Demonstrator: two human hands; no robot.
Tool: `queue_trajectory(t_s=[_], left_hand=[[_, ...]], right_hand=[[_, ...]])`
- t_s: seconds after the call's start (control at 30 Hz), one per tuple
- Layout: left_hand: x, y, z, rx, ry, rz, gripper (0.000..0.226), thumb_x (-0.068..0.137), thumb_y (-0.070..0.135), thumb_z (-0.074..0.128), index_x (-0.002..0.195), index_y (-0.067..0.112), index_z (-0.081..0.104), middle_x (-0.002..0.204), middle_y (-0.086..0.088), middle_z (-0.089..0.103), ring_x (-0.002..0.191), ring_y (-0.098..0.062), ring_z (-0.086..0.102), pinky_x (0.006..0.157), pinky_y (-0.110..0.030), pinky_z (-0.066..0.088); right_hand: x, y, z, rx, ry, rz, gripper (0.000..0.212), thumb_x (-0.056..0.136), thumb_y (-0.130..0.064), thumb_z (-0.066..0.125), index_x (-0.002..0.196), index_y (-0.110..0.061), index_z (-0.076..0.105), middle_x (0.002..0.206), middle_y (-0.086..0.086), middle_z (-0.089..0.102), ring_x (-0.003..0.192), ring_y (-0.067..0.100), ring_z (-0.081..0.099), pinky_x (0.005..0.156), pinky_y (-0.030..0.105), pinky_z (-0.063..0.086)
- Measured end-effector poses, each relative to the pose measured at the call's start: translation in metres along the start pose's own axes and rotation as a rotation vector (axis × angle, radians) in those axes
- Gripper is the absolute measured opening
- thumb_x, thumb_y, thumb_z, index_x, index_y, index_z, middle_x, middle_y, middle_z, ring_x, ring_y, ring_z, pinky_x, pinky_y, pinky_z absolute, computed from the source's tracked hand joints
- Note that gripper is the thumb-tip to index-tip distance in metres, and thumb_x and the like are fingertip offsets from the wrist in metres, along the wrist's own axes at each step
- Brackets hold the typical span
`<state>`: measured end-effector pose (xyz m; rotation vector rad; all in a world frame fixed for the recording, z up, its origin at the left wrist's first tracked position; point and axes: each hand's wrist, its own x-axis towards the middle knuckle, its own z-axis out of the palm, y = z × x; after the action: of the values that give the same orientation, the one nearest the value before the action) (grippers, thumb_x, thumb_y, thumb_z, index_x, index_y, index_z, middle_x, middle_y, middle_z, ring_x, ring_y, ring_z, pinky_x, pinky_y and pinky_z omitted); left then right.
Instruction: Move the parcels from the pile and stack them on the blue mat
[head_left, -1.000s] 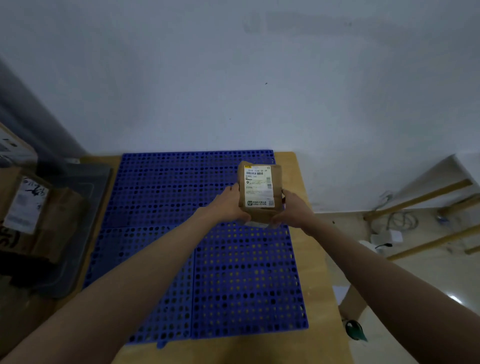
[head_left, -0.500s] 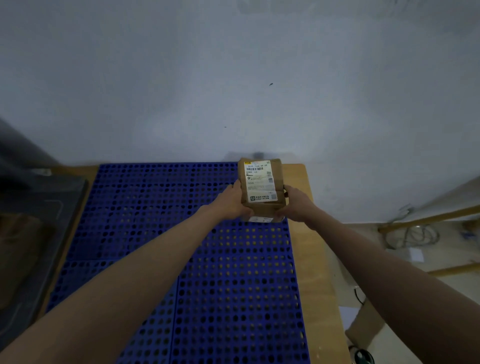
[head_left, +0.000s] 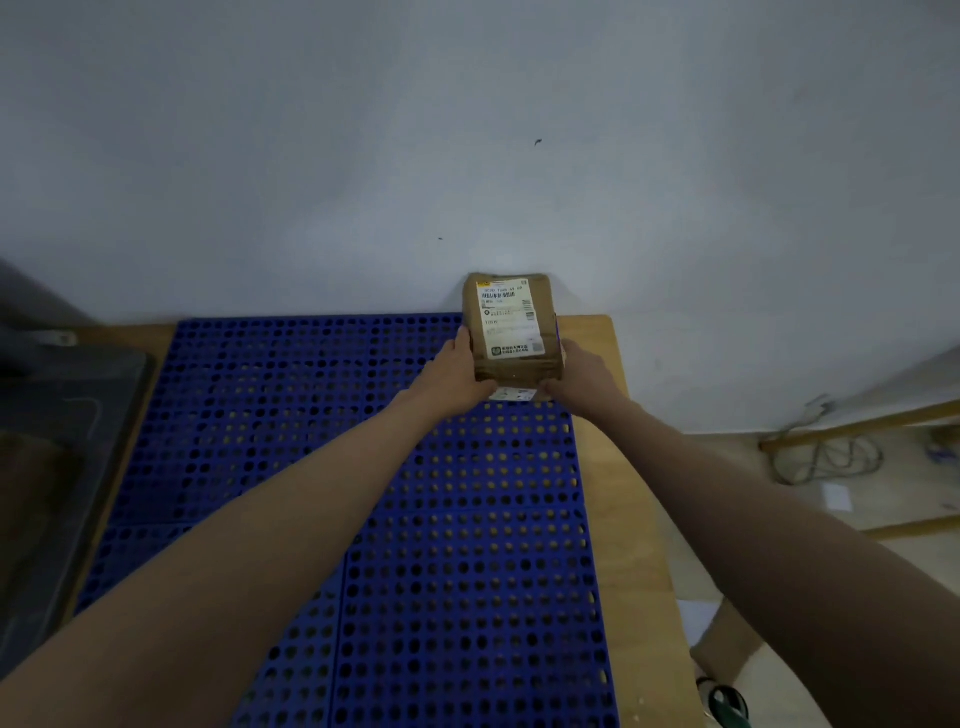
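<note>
A small brown cardboard parcel (head_left: 511, 325) with a white shipping label sits between both my hands over the far right corner of the blue perforated mat (head_left: 415, 493). My left hand (head_left: 460, 376) grips its left side and my right hand (head_left: 582, 371) grips its right side. A second white label shows at the parcel's lower edge. I cannot tell whether its underside touches the mat. The pile of parcels is out of view.
The mat covers a wooden table (head_left: 631, 519) set against a pale wall. A dark grey bin (head_left: 57, 457) stands at the left. On the floor at the right are wooden bars (head_left: 857, 423), cables and a cardboard piece (head_left: 727, 644).
Both hands carried the parcel farther away toward the mat's far right corner by the wall. My view turned right, so the parcels at the left dropped out of sight.
</note>
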<state>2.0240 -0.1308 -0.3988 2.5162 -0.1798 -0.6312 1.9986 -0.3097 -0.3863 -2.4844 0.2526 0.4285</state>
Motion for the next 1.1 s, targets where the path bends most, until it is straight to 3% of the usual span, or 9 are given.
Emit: queue_trajectory(t_s=[0.07,0.17,0.23,0.37,0.57,0.73,0.9,1.1], left_hand=[[-0.007,0.0,-0.006,0.05,-0.036,-0.03,0.107,0.085,0.043,0.069,0.155,0.008,-0.004,0.159,-0.012,0.018,0.143,-0.029,0.026,0.111,-0.042,0.031],[-0.026,-0.008,-0.015,0.154,-0.104,-0.067,0.109,0.081,0.046,0.073,0.156,0.014,0.001,0.161,-0.01,0.012,0.146,-0.03,0.021,0.111,-0.044,0.03],[-0.042,-0.014,-0.024,0.228,-0.133,-0.089,0.106,0.08,0.047,0.074,0.156,0.016,0.007,0.161,-0.011,0.015,0.145,-0.03,0.025,0.11,-0.044,0.034],[-0.082,-0.021,-0.038,0.325,-0.16,-0.126,0.098,0.081,0.048,0.074,0.155,0.018,0.017,0.156,-0.009,0.027,0.137,-0.029,0.038,0.106,-0.046,0.042],[-0.168,-0.037,-0.05,0.347,-0.127,-0.173,0.079,0.084,0.047,0.071,0.148,0.022,0.031,0.149,-0.003,0.039,0.125,-0.025,0.049,0.1,-0.043,0.046],[-0.27,-0.08,-0.07,0.341,-0.069,-0.302,0.075,0.086,0.047,0.069,0.147,0.022,0.034,0.149,-0.002,0.04,0.124,-0.025,0.05,0.1,-0.043,0.045],[-0.298,-0.078,-0.081,0.356,-0.09,-0.302,0.073,0.088,0.046,0.067,0.148,0.021,0.033,0.151,-0.001,0.038,0.129,-0.025,0.046,0.105,-0.043,0.042],[-0.372,-0.117,-0.109,0.303,-0.06,-0.35,0.062,0.092,0.042,0.063,0.144,0.018,0.038,0.145,-0.003,0.042,0.122,-0.025,0.049,0.103,-0.043,0.044]], right_hand=[[-0.009,0.001,-0.001,-0.037,0.012,0.059,0.062,0.086,-0.025,0.068,0.137,-0.007,0.036,0.132,0.017,0.049,0.118,0.036,0.052,0.087,0.042,0.045],[-0.028,-0.002,-0.006,-0.117,0.0,0.076,0.054,0.087,-0.029,0.066,0.13,-0.011,0.038,0.128,0.015,0.047,0.111,0.036,0.055,0.079,0.042,0.045],[-0.043,-0.007,-0.01,-0.192,-0.042,0.056,0.053,0.086,-0.024,0.067,0.13,-0.012,0.039,0.126,0.015,0.048,0.107,0.035,0.056,0.076,0.04,0.046],[-0.08,-0.023,-0.017,-0.3,-0.119,-0.03,0.072,0.084,-0.023,0.072,0.142,-0.013,0.031,0.125,0.015,0.049,0.106,0.033,0.056,0.081,0.041,0.051],[-0.139,-0.057,-0.011,-0.384,-0.198,-0.123,0.061,0.084,-0.024,0.075,0.132,-0.012,0.039,0.124,0.014,0.053,0.09,0.027,0.057,0.074,0.04,0.051],[-0.203,-0.108,0.011,-0.459,-0.324,-0.291,0.063,0.086,-0.028,0.072,0.136,-0.014,0.037,0.13,0.014,0.05,0.109,0.033,0.056,0.093,0.049,0.05],[-0.215,-0.128,0.009,-0.485,-0.364,-0.28,0.063,0.091,-0.028,0.066,0.143,-0.019,0.03,0.125,0.015,0.05,0.082,0.027,0.058,0.075,0.043,0.055],[-0.256,-0.192,0.041,-0.505,-0.41,-0.377,0.061,0.094,-0.029,0.061,0.146,-0.019,0.031,0.138,0.012,0.043,0.102,0.03,0.059,0.087,0.047,0.055]])
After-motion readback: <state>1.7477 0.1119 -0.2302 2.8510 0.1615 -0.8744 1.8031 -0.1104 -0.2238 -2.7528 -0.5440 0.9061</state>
